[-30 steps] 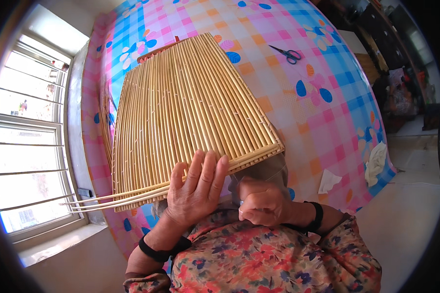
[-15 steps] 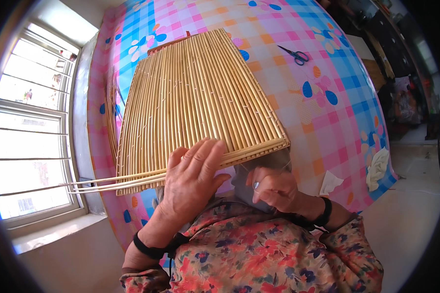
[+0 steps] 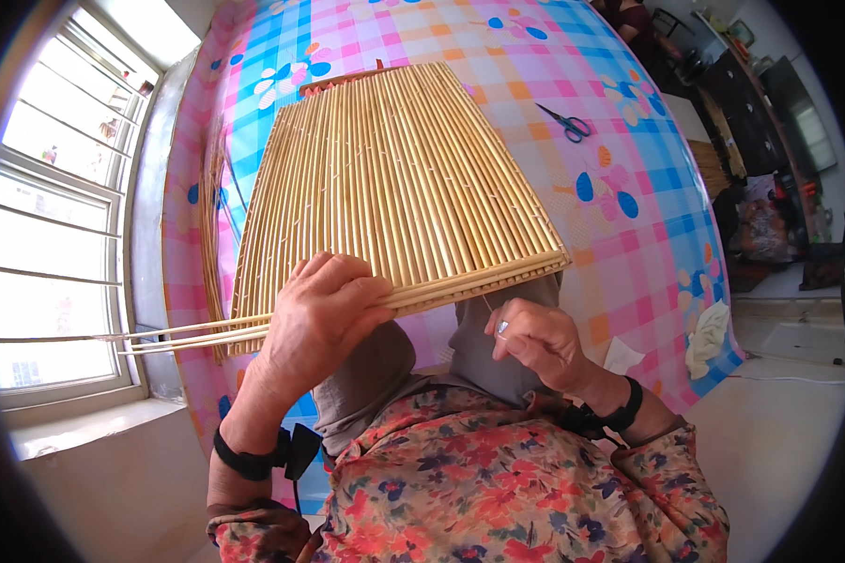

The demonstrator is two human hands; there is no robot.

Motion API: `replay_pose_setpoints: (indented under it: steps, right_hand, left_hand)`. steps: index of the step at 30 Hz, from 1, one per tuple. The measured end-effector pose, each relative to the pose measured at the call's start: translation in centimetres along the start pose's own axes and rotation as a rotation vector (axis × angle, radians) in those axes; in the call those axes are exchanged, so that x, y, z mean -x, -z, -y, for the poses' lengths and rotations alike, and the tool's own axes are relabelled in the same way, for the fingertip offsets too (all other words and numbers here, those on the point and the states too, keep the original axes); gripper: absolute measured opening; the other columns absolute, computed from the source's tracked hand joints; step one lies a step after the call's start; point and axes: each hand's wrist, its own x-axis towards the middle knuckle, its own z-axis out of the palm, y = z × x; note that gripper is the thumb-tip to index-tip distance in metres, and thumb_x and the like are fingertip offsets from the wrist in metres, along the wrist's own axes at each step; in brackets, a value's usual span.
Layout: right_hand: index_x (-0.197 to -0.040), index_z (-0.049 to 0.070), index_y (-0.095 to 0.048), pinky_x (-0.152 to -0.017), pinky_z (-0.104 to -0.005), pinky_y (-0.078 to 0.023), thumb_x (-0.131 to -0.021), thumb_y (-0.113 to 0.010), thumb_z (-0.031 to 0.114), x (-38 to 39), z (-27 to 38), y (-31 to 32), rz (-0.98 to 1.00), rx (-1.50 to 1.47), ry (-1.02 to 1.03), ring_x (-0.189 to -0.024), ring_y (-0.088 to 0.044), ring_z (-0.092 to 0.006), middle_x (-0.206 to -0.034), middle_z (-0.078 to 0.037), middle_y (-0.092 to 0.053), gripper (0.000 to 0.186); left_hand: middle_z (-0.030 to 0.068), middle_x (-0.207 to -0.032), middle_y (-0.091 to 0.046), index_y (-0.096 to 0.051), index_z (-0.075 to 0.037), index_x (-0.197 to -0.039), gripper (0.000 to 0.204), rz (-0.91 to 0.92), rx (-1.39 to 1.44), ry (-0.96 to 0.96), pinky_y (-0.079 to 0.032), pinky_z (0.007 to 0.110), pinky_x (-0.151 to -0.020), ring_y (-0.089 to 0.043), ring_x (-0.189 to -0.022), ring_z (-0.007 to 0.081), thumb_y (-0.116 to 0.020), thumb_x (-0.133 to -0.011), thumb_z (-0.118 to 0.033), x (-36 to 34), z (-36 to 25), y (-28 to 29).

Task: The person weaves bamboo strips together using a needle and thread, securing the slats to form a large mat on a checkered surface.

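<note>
One slatted panel (image 3: 394, 178) lies nearer the checked sheet's (image 3: 629, 235) left edge. Left hand's (image 3: 321, 305) fingers clasp its near edge, hiding part of three rods (image 3: 197, 338). Right hand's (image 3: 540, 342) fingers curl; any grip cannot be told. One scissors (image 3: 567, 123) lies toward the sheet's right edge.

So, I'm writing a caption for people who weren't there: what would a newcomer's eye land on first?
Probably the big panel of yellow stalks in the middle, its near edge gripped by the left hand. Then the bright checked cover around it, with dark scissors lying to the panel's right. Something shiny also shows on the right hand, just below the panel's edge.
</note>
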Motion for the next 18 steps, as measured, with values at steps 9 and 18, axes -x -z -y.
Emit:
replay_pose_setpoints:
  steps: [9, 18]
  right_hand:
    - [-0.087, -0.001, -0.063, -0.072, -0.0305, -0.048, -0.096, -0.057, 0.007, -0.5, 0.4, 0.0, 0.029, 0.011, -0.052, -0.077, -0.06, -0.0188, -0.081, -0.008, -0.062, 0.013]
    - [-0.089, 0.0, -0.064, -0.069, -0.0273, -0.048, -0.097, -0.057, 0.007, -0.4, 0.3, 0.3, -0.068, 0.07, -0.144, -0.076, -0.061, -0.0153, -0.082, -0.007, -0.062, 0.014]
  left_hand:
    - [0.0064, -0.091, -0.062, -0.07, -0.006, -0.097, 0.018, -0.011, -0.035, -0.041, -0.051, 0.039, -0.076, -0.061, -0.087, 0.0261, -0.073, -0.08, -0.008, -0.3, 0.2, -0.3]
    - [0.0037, -0.092, -0.059, -0.067, -0.008, -0.097, 0.022, -0.13, -0.162, 0.0, -0.047, 0.037, -0.074, -0.057, -0.084, 0.0239, -0.072, -0.076, -0.007, 0.9, -0.9, -2.0]
